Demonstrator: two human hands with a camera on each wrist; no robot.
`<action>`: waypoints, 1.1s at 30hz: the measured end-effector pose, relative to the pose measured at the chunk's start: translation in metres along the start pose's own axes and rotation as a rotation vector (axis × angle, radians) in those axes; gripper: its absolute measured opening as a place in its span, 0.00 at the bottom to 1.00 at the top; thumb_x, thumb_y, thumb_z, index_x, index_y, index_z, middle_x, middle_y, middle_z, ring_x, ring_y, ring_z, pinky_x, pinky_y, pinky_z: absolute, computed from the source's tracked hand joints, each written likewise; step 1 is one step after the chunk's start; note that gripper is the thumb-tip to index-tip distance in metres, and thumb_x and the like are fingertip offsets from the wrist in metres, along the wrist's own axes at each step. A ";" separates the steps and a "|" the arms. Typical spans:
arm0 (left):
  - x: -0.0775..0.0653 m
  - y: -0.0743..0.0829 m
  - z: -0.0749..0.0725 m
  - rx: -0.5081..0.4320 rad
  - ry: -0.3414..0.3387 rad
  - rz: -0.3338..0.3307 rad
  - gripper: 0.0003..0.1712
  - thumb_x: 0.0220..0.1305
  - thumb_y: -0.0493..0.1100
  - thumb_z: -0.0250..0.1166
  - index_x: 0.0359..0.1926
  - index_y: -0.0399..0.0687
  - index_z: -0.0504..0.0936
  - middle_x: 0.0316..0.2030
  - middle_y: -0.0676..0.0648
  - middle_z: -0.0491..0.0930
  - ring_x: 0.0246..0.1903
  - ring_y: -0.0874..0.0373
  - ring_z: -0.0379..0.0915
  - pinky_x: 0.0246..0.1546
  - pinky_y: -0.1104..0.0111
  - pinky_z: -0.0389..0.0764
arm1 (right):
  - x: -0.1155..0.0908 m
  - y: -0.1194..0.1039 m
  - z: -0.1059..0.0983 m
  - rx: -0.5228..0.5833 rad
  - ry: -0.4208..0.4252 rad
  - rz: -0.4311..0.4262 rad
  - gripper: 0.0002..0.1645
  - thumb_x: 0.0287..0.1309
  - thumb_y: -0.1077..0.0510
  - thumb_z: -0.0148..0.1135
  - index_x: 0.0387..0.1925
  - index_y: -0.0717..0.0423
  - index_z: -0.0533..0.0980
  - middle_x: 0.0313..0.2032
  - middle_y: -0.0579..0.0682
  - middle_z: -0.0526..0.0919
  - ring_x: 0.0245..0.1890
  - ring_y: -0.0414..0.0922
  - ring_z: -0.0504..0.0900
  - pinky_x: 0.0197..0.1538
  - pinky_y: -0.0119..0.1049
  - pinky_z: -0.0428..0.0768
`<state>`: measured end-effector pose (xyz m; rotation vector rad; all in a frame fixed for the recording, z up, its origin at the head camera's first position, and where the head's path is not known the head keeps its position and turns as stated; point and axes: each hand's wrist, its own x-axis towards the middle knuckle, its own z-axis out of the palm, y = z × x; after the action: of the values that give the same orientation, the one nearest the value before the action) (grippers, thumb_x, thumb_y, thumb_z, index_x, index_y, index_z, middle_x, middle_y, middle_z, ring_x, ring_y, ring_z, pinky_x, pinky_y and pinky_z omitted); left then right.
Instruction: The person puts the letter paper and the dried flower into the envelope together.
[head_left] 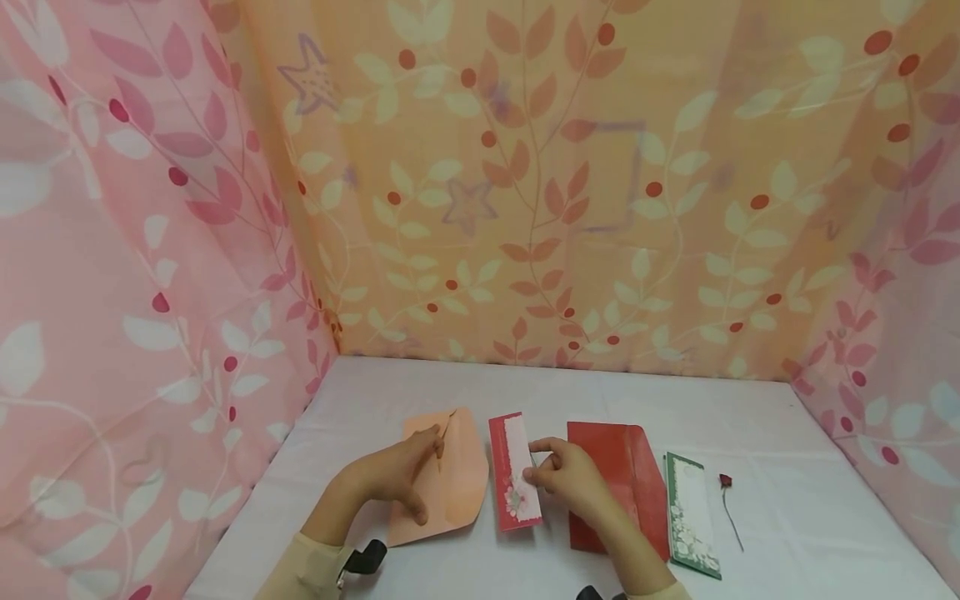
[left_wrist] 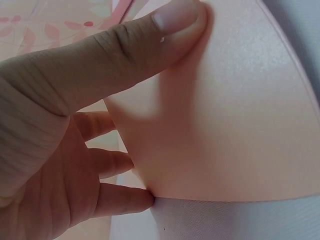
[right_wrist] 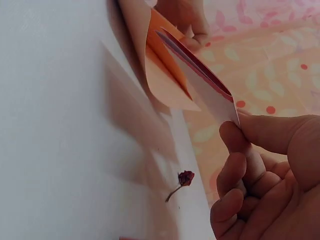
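A peach envelope (head_left: 463,479) is held in my left hand (head_left: 401,475). In the left wrist view the thumb (left_wrist: 170,25) lies across the envelope's face, and the other fingers reach to its far side and edge. My right hand (head_left: 566,475) pinches the right edge of a folded pink-red card (head_left: 517,500) with a white floral panel, between thumb and forefinger. The right wrist view has the card (right_wrist: 200,70) raised beside the envelope's gaping mouth (right_wrist: 167,57), its folded layers slightly apart. From these views I cannot tell whether they touch.
A red envelope (head_left: 615,467) lies partly under my right forearm. Right of it lie a green-bordered floral card (head_left: 692,517) and a dried rose (head_left: 725,482) with a thin stem. The right wrist view includes a dried rose (right_wrist: 186,177) on the white table (head_left: 637,392). Patterned curtains enclose the table.
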<state>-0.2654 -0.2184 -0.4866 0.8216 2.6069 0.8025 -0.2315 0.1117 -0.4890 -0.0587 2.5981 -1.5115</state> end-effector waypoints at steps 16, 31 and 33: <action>0.000 0.003 0.001 0.017 -0.015 -0.057 0.57 0.31 0.55 0.89 0.62 0.52 0.66 0.79 0.35 0.51 0.74 0.45 0.58 0.72 0.45 0.63 | 0.036 -0.006 0.052 0.083 0.010 -0.136 0.36 0.56 0.55 0.76 0.65 0.58 0.74 0.22 0.48 0.80 0.23 0.42 0.78 0.27 0.37 0.79; 0.000 0.004 0.001 0.017 -0.019 -0.065 0.53 0.33 0.55 0.89 0.59 0.55 0.67 0.79 0.37 0.51 0.76 0.42 0.55 0.72 0.44 0.62 | 0.042 -0.004 0.084 0.128 0.008 -0.156 0.40 0.56 0.61 0.74 0.69 0.55 0.70 0.18 0.47 0.78 0.15 0.41 0.76 0.21 0.38 0.78; 0.000 0.003 0.001 0.017 -0.020 -0.069 0.54 0.32 0.56 0.89 0.60 0.55 0.67 0.80 0.38 0.51 0.76 0.42 0.55 0.72 0.44 0.62 | 0.041 -0.005 0.085 0.127 0.002 -0.153 0.40 0.56 0.60 0.74 0.69 0.55 0.70 0.18 0.47 0.79 0.15 0.41 0.76 0.21 0.39 0.79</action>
<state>-0.2636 -0.2162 -0.4861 0.7365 2.6122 0.7498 -0.2604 0.0321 -0.5303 -0.2485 2.5438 -1.7247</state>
